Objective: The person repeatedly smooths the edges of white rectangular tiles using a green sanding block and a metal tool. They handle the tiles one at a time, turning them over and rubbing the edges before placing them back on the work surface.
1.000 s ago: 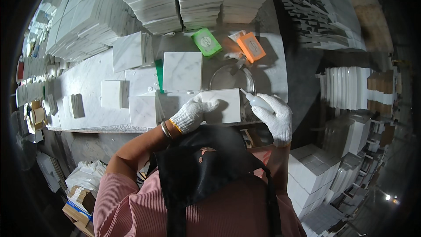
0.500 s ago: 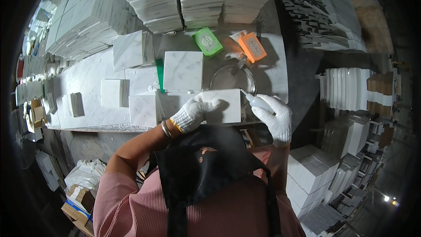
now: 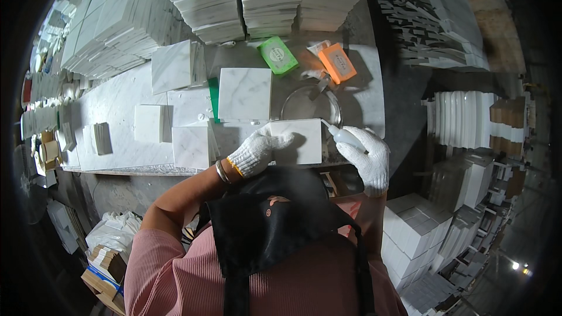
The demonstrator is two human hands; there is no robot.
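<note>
Through the head view I am working 2 gloved hands. At left, the left hand (image 3: 254, 152) is grasping a white tile (image 3: 307, 145) by its left side, the thumb lying across the upper face; the other fingers are hiding from me. In my judgement, this grip should be bracing the tile firmly and leaving the right edge free. At right, the right hand (image 3: 370, 161) is grasping a squeeze bottle (image 3: 348, 138) between thumb and fingers; it should be pressing lightly and evenly, guiding the nozzle (image 3: 328, 124) without scraping.

Positions by the fingers, left to right: a small tile stack (image 3: 190, 147) is resting left of the left hand; a veined tile (image 3: 245, 93) is lying beyond it. The white tile is extending rightward from the left thumb, ending short of the right fingertips. A round dish (image 3: 303, 107) is sitting beyond it. From the right fingertips the nozzle is pointing toward the tile's far right corner; whether it is touching, I am not managing to tell.
</note>
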